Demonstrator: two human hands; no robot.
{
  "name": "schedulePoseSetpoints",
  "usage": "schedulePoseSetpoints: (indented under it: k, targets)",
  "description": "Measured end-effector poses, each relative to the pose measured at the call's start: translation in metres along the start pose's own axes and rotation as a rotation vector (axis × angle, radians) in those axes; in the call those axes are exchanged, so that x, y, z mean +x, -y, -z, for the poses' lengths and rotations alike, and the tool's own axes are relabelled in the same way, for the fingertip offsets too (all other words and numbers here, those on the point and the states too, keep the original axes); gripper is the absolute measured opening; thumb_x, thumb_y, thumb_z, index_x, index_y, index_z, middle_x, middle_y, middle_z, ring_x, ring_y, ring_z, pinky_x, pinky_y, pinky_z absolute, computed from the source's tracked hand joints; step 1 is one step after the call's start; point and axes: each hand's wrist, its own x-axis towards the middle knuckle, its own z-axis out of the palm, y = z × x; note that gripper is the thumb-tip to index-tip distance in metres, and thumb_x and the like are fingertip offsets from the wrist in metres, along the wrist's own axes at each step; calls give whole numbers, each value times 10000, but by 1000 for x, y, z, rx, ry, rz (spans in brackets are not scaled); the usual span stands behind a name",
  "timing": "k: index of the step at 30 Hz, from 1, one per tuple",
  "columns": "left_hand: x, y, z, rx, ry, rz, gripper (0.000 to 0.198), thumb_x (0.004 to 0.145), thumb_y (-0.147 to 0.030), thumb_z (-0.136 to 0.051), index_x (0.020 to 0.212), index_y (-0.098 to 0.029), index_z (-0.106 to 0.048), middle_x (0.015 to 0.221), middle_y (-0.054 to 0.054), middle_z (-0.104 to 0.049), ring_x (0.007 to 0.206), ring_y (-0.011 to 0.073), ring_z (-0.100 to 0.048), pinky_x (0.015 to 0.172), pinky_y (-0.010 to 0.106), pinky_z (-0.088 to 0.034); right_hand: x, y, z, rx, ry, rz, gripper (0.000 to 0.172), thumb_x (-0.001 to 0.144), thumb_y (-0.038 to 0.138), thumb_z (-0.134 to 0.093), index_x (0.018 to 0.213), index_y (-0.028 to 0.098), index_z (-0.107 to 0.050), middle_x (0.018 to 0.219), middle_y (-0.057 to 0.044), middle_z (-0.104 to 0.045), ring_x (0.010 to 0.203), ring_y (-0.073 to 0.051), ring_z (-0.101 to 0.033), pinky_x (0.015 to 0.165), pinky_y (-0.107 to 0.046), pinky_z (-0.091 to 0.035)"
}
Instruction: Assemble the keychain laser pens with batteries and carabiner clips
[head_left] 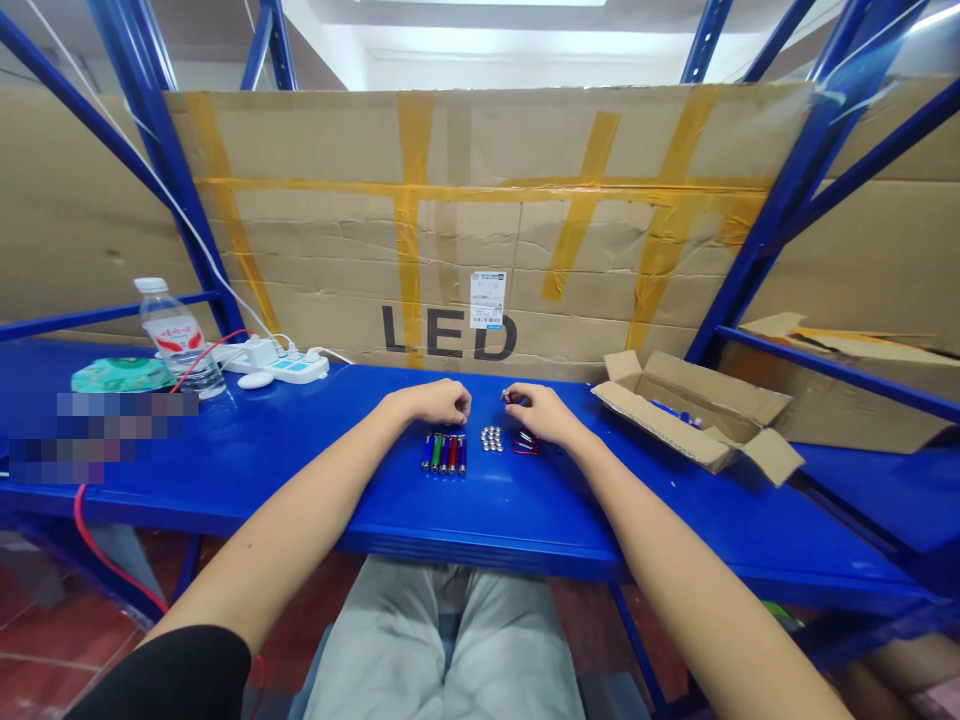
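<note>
My left hand (444, 402) rests on the blue table with its fingers curled in. Whatever it may hold is hidden. Just below it, several small metallic tubes (444, 454) in blue, green, red and purple lie side by side in a row. My right hand (541, 412) has thumb and fingers pinched at a tiny dark, shiny piece, too small to name. Between the hands and slightly nearer me, several small round silver pieces (492, 439) are grouped in rows. Under the right hand lie red and silver metal pieces (525, 443), partly covered by it.
An open cardboard box (660, 422) with blue pieces inside stands to the right on the blue table (510, 510). On the left are a water bottle (176, 340), a green packet (120, 375) and a white power strip (296, 366). Large cardboard (322, 250) walls the back.
</note>
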Motion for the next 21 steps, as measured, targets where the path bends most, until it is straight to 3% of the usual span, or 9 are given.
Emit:
schedulePoseSetpoints:
  k: [3,6,9,12,14,18,21]
  targets:
    - [2,-3,-5,-13,24,56,155,713,-119,-549,772,-175,-680,672,22,-681,543,134,-584,524,228,-393,0,2,0,-14,5,-10,185,786,155,-587,935,185,-692,940,-51,-716,795,-162,-618,762,-285,-460]
    - [4,-7,-10,49,-64,77,138,691,-96,-566,730,-166,-678,675,39,-681,551,143,-583,534,238,-399,0,3,0,-12,12,-11,193,811,152,-566,957,191,-686,968,-52,-717,829,-171,-624,797,-300,-458]
    - [7,-12,-14,32,-275,-9,110,720,-122,-579,709,-167,-679,722,48,-698,665,161,-614,626,252,-435,1,2,-1,15,13,-3,240,831,138,-534,1016,196,-676,1021,-60,-710,884,-177,-630,835,-308,-455]
    - [12,-20,-19,-143,-571,-87,128,787,-183,-558,797,-165,-685,792,40,-710,752,158,-626,706,259,-465,1,1,-2,41,28,24,278,837,125,-513,1059,195,-665,1023,-66,-704,904,-181,-628,839,-308,-452]
    - [14,-26,-21,-236,-679,-121,140,807,-206,-550,841,-161,-678,811,31,-707,760,150,-623,713,257,-480,1,3,-2,43,49,60,278,837,120,-501,1053,188,-663,976,-61,-701,878,-179,-619,819,-302,-450]
    - [13,-33,-24,-269,-623,-179,142,811,-211,-543,858,-158,-665,793,20,-688,737,140,-608,643,236,-486,0,6,-3,44,96,94,314,824,73,-446,1040,163,-655,878,-45,-674,774,-161,-582,755,-284,-443]
    - [10,-33,-24,-307,-578,-163,145,807,-205,-536,858,-153,-661,780,23,-675,663,128,-598,569,225,-476,0,6,-6,39,69,133,384,820,44,-413,1105,169,-638,908,-57,-652,812,-165,-567,798,-301,-437]
